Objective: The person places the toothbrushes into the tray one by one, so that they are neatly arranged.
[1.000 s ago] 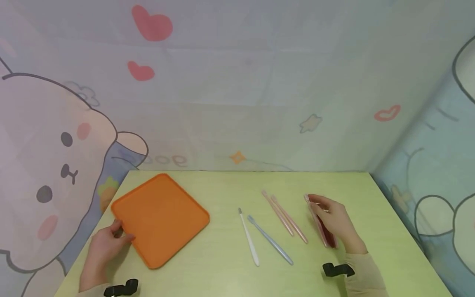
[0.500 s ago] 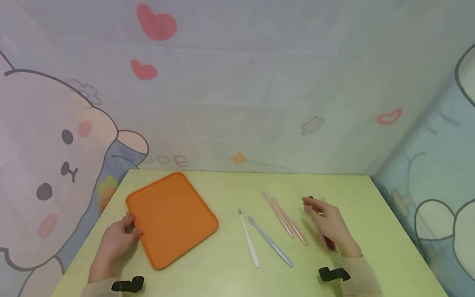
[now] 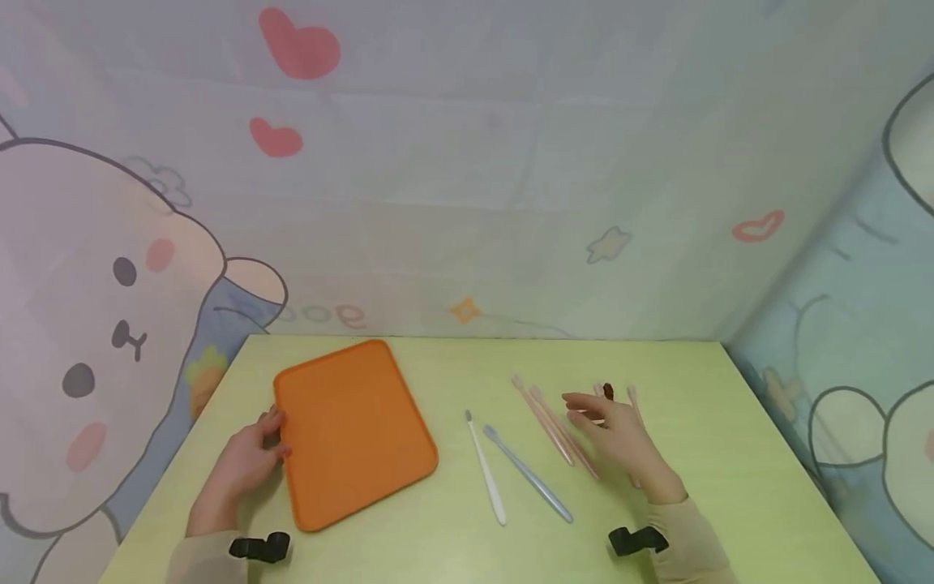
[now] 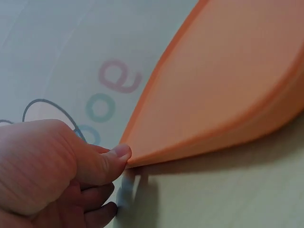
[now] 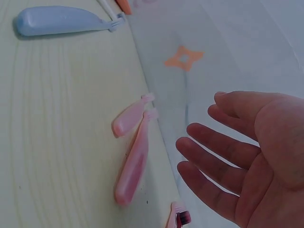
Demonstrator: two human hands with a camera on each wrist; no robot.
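My left hand (image 3: pixel 244 462) pinches the left edge of a square orange tray (image 3: pixel 353 438); in the left wrist view the thumb (image 4: pixel 118 154) lies on its rim. My right hand (image 3: pixel 620 442) hovers with fingers spread and holds nothing. Left of it lie two pink toothbrushes (image 3: pixel 541 418). A dark red toothbrush (image 3: pixel 609 391) and two more pink ones, one at its right side (image 3: pixel 633 396), are mostly hidden beneath the hand. Between tray and pink pair lie a white toothbrush (image 3: pixel 487 474) and a blue toothbrush (image 3: pixel 529 474).
The pale green table (image 3: pixel 737 454) ends at the back against a printed cloth (image 3: pixel 467 203) with hearts and a bear. Cloth hangs on the right side too. Black cameras (image 3: pixel 260 547) sit on both sleeved wrists.
The tray has slid right and turned somewhat, with my left hand on its edge. My right hand has come away from the dark red and pink toothbrushes and moved left.
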